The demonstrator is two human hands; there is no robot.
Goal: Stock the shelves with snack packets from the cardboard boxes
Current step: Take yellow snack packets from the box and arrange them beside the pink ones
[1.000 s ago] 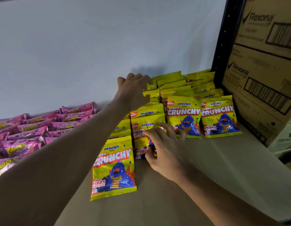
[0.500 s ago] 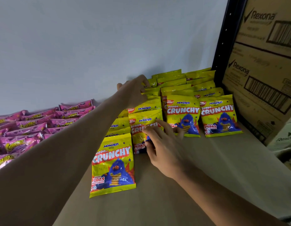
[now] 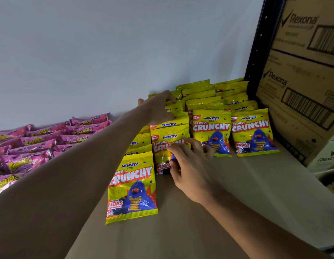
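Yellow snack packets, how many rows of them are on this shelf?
4. Leftmost row, its front packet nearest the camera; second row under the right hand; third row; fourth row by the black post. Packets further back may be hidden.

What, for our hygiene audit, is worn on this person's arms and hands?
Nothing that shows. The left arm and right arm are bare along their visible length: no sleeves, watch or bracelet. The left hand and right hand are ungloved. A small glint on one right finger might be a ring; too small to tell.
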